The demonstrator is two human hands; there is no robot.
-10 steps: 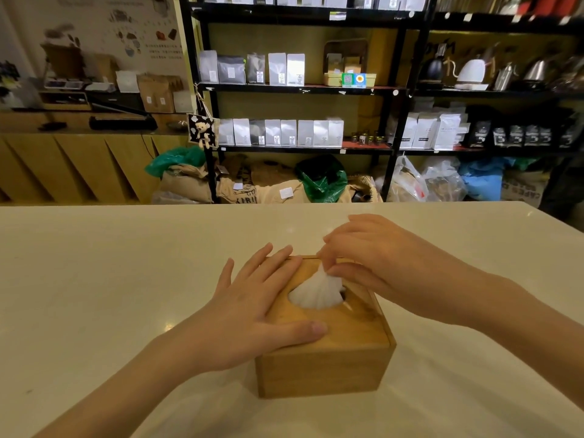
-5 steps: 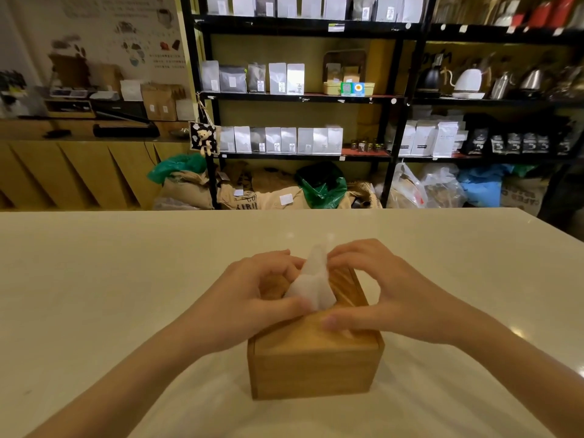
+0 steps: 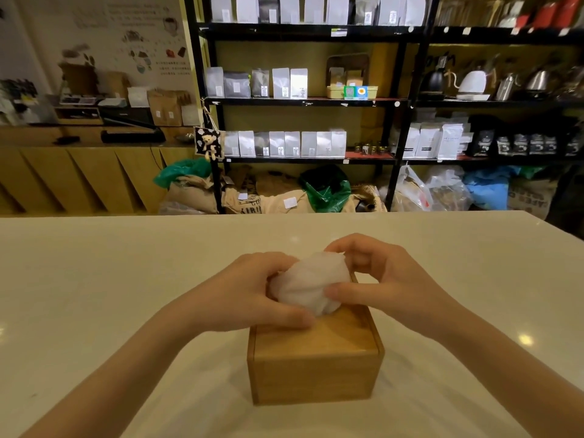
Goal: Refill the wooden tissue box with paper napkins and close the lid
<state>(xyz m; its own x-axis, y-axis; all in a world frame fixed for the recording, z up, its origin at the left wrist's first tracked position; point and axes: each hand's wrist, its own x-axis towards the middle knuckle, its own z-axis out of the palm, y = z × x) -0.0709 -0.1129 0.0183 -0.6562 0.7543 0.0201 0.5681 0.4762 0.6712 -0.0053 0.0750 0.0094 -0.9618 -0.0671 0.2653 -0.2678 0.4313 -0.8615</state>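
Observation:
A wooden tissue box (image 3: 316, 371) stands on the pale counter in front of me with its lid down. A white paper napkin (image 3: 311, 284) sticks up out of the opening in the lid, spread into a rounded puff. My left hand (image 3: 249, 295) grips the napkin's left side, thumb lying on the lid. My right hand (image 3: 385, 286) pinches its right side, fingers curled over the far edge. The opening itself is hidden under napkin and hands.
The white counter (image 3: 94, 295) stretches to both sides and ends at a far edge. Behind it stand black shelves (image 3: 303, 102) with white pouches and kettles, and sacks (image 3: 252, 197) on the floor.
My left hand has left the flat lid and taken hold of the napkin. Both hands have drawn the napkin further out and spread it from a narrow peak into a wide puff.

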